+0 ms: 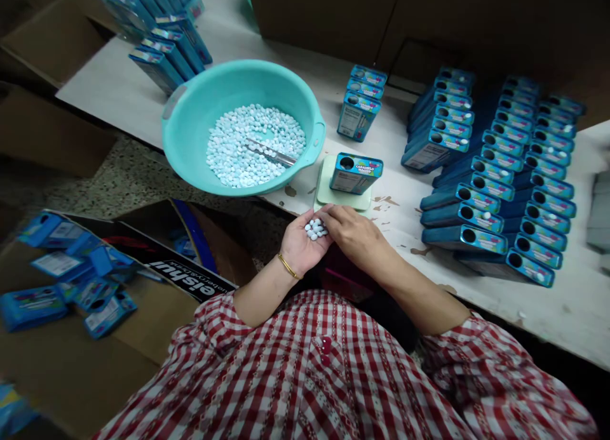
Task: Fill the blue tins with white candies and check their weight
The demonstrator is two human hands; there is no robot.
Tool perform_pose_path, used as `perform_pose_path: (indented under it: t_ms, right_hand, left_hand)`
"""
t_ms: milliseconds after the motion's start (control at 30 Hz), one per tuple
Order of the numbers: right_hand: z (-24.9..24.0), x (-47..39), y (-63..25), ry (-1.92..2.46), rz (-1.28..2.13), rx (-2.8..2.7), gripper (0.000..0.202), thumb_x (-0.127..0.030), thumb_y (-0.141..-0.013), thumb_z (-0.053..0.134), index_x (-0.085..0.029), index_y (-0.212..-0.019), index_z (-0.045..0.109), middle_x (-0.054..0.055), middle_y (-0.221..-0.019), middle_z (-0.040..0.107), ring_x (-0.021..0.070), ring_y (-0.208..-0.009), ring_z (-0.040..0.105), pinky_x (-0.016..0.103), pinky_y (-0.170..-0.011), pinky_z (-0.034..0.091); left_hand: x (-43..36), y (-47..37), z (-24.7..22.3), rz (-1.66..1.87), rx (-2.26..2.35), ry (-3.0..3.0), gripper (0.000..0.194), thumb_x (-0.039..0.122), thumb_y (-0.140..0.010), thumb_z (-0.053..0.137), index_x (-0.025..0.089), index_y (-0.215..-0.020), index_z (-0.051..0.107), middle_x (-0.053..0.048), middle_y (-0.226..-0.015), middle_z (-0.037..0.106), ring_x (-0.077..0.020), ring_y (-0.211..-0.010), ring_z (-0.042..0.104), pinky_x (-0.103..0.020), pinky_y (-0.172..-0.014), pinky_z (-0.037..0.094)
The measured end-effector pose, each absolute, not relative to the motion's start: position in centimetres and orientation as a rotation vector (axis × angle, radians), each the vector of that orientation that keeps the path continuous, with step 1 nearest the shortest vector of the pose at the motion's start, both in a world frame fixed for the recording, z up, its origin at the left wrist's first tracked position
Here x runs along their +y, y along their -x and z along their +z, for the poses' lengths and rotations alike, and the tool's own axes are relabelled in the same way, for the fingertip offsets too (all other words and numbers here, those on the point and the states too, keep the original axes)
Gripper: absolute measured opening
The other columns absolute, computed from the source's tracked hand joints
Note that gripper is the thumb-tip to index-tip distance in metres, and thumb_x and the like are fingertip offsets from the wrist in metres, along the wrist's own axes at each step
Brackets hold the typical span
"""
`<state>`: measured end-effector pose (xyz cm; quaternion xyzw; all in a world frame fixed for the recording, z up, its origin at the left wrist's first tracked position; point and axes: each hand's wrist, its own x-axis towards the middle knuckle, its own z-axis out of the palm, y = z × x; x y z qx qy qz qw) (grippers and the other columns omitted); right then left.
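My left hand (302, 246) is cupped, palm up, around a small heap of pale blue-white candies (314, 229). Over that heap, the bent fingers of my right hand (350, 230) press together at its edge; what they pinch, if anything, is hidden. Just beyond both hands, a blue candy tin (356, 173) with a round dark hole in its top stands on a pale green scale (326, 189). To the left, a turquoise basin (188, 135) holds many more candies, with a metal scoop or tongs (271, 153) lying among them.
Rows of upright blue tins (486, 192) fill the right of the white table (581, 300). A short row of tins (357, 113) stands behind the scale, and others (164, 65) at the back left. An open cardboard box (157, 351) at lower left contains loose tins (60, 262).
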<state>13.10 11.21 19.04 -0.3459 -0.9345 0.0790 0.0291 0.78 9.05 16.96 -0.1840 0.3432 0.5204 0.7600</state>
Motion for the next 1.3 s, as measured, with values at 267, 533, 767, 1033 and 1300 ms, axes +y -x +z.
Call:
perform_pose_path:
  t_ms: [267,533,767,1033,1300]
  right_hand:
    - [22.0,15.0,-13.5,0.993,0.223,-2.807,0.024,-0.012,-0.087,0.047,-0.016,-0.103,0.064,0.010,-0.098,0.062,0.0181,-0.088,0.055,0.027,-0.067,0.042]
    - [23.1,19.4,-14.4,1.019,0.264,-2.622,0.022,-0.022,-0.083,0.052,-0.016,-0.093,0.070,0.008,-0.091,0.064,0.0161,-0.078,0.059,0.027,-0.068,0.043]
    - [23.4,20.9,-14.4,1.102,0.185,-2.658,0.022,-0.021,-0.082,0.052,-0.016,-0.088,0.072,0.007,-0.086,0.066,0.0172,-0.075,0.060,0.028,-0.065,0.041]
    - [23.4,21.3,-14.6,1.042,0.282,-2.479,0.019,-0.020,-0.084,0.053,-0.017,-0.092,0.070,0.005,-0.090,0.069,0.0168,-0.080,0.063,0.028,-0.071,0.046]
    - [22.1,13.0,-14.6,0.872,0.293,-2.370,0.024,-0.018,-0.091,0.044,-0.018,-0.101,0.065,0.007,-0.094,0.066,0.0159,-0.088,0.060,0.029,-0.076,0.048]
  left_hand:
    - [12.0,-1.6,19.9,1.240,0.683,0.374,0.028,0.016,-0.091,0.037,0.011,-0.083,0.063,-0.002,-0.062,0.063,-0.0108,-0.060,0.061,-0.026,-0.077,0.052]
    - [12.6,-1.1,19.7,1.290,0.604,0.291,0.029,0.017,-0.091,0.035,0.008,-0.089,0.063,-0.010,-0.082,0.069,-0.0180,-0.086,0.067,-0.033,-0.083,0.053]
    - [11.5,0.1,18.8,1.297,0.618,0.277,0.028,0.018,-0.090,0.038,0.008,-0.086,0.064,-0.013,-0.094,0.069,-0.0224,-0.104,0.063,-0.032,-0.085,0.054]
    - [10.3,1.2,17.8,1.308,0.612,0.283,0.027,0.018,-0.090,0.039,0.008,-0.092,0.064,-0.013,-0.097,0.068,-0.0221,-0.106,0.062,-0.033,-0.087,0.053]
    - [6.8,2.0,16.6,1.227,0.709,0.335,0.030,0.016,-0.090,0.038,0.006,-0.085,0.065,-0.011,-0.087,0.070,-0.0179,-0.089,0.067,-0.030,-0.083,0.053]
